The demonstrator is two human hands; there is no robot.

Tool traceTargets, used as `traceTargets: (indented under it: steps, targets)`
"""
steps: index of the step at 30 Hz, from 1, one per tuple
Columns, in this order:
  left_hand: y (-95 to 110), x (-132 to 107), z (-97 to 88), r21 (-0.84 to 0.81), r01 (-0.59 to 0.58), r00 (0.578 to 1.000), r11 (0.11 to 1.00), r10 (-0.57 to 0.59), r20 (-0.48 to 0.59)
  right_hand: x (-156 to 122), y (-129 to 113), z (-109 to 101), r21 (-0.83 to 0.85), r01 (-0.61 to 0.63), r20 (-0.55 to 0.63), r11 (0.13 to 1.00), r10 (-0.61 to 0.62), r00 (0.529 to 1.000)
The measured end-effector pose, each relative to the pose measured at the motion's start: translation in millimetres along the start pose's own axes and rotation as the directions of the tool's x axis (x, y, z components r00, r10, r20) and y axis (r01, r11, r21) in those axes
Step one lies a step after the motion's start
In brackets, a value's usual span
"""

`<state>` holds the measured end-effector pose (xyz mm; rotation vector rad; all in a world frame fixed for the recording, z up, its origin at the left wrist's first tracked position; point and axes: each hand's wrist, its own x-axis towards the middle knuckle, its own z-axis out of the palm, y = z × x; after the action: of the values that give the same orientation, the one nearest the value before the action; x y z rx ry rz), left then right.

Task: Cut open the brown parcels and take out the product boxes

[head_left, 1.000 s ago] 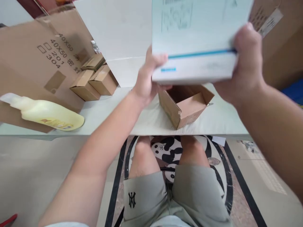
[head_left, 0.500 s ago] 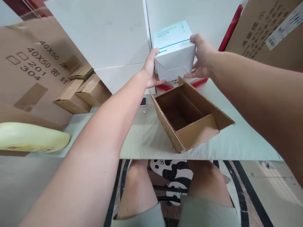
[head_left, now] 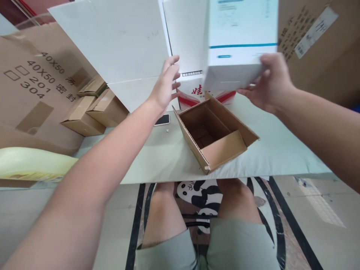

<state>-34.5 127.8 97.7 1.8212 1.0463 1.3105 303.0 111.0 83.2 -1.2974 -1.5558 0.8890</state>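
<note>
A white box with a blue stripe (head_left: 242,30) is held up by my right hand (head_left: 271,82), which grips its lower right corner. The top of that box runs out of view. My left hand (head_left: 167,82) is off to the left of it, fingers apart and holding nothing. Below both hands, an open brown cardboard box (head_left: 225,150) stands on the pale green cloth with its flaps spread. Its inside is in shadow.
Large white panels (head_left: 126,41) stand behind, near a red-and-white carton (head_left: 191,90). Small brown boxes (head_left: 108,108) and a printed carton (head_left: 28,93) are at left. A phone (head_left: 163,120) lies on the cloth (head_left: 157,157). A yellow-green bottle (head_left: 33,161) is at the left edge.
The white box has gone up and to the right, closer to the camera, in my right hand. My left hand has let go of it and moved left.
</note>
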Motion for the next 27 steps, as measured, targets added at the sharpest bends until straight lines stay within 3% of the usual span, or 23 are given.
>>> traceTargets:
  steps: [2, 3, 4, 6, 8, 12, 16, 20, 22, 27]
  targets:
    - [15.4, -39.8, -19.9, -0.019, 0.090, 0.994, 0.996, -0.088, 0.057, -32.4, 15.8, -37.4, 0.149, -0.059, -0.141, 0.987, 0.080, 0.987]
    - [22.0, -59.2, -28.3, 0.001, 0.098, 0.994, 0.995, -0.098, 0.049, -48.1, 23.3, -52.0, 0.242, -0.106, -0.239, 0.964, 0.165, 0.957]
    - [27.4, -76.9, -34.1, 0.039, 0.107, 0.993, 0.994, -0.109, 0.042, -62.9, 30.3, -62.7, 0.335, -0.164, -0.337, 0.928, 0.281, 0.899]
    - [34.4, -105.0, -34.0, 0.120, 0.118, 0.991, 0.986, -0.125, 0.050, -87.9, 42.7, -71.6, 0.489, -0.265, -0.460, 0.831, 0.503, 0.732]
    - [36.1, -123.0, -17.3, 0.192, 0.100, 0.991, 0.976, -0.115, 0.069, -104.8, 55.0, -67.6, 0.553, -0.340, -0.497, 0.761, 0.629, 0.598]
    - [23.6, -140.8, 41.9, 0.280, 0.022, 1.000, 0.960, -0.020, -0.010, -109.9, 86.2, -48.5, 0.567, -0.410, -0.510, 0.715, 0.695, 0.507]
    - [0.1, -152.7, 80.9, 0.280, -0.087, 0.977, 0.956, 0.137, -0.164, -84.1, 121.0, -44.3, 0.569, -0.430, -0.533, 0.701, 0.712, 0.457]
    - [-12.0, -157.0, 87.4, 0.202, -0.300, 0.887, 0.932, 0.350, -0.300, -37.0, 151.6, -49.8, 0.523, -0.459, -0.565, 0.718, 0.696, 0.444]
    - [-10.9, -156.3, 86.7, 0.188, -0.321, 0.877, 0.928, 0.366, -0.313, -9.2, 165.7, -49.4, 0.490, -0.481, -0.572, 0.727, 0.685, 0.452]
    - [2.3, -157.4, 84.8, 0.215, -0.228, 0.903, 0.950, 0.289, -0.318, 51.6, 194.4, -43.1, 0.422, -0.492, -0.593, 0.762, 0.642, 0.486]
